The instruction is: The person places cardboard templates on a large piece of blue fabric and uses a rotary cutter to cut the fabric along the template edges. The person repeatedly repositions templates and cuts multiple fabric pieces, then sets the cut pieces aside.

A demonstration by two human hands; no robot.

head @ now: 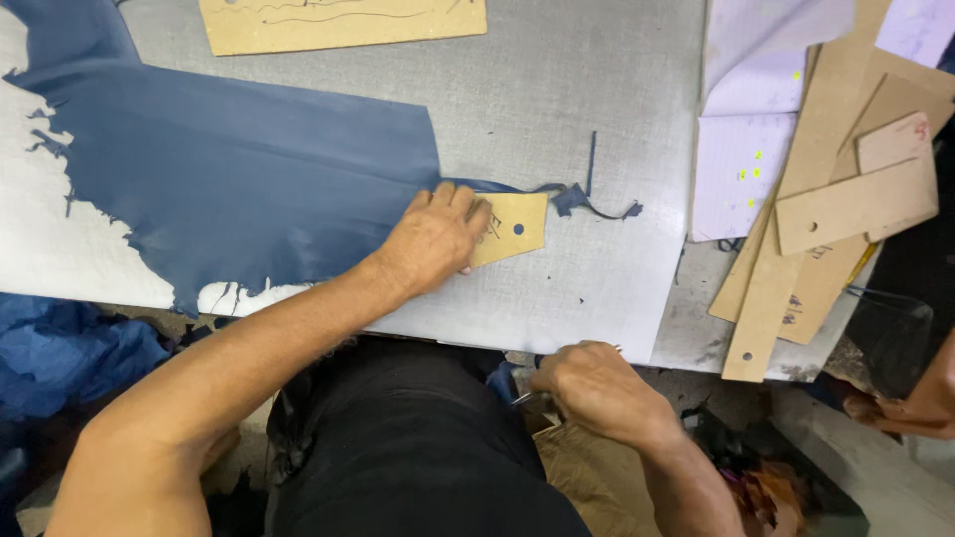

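A big blue sheet (239, 169) lies on the grey table (557, 119). The left hand (433, 239) lies flat, pressing a small card (512, 227) at the sheet's edge. The right hand (597, 383) is closed around a thin tool (525, 399) below the table edge.

A leather-cutting workshop.
Dark blue leather (239, 179) lies spread on a scored grey table (557, 99), with stacked cardboard patterns (826, 209) at right and offcuts (597, 204) scattered about.

Hiding part of the small cardboard pattern (512, 227) under the left hand (433, 239), running off the top edge as another cardboard pattern (338, 22), blurring a thin tool (524, 399) in the right hand (597, 388).
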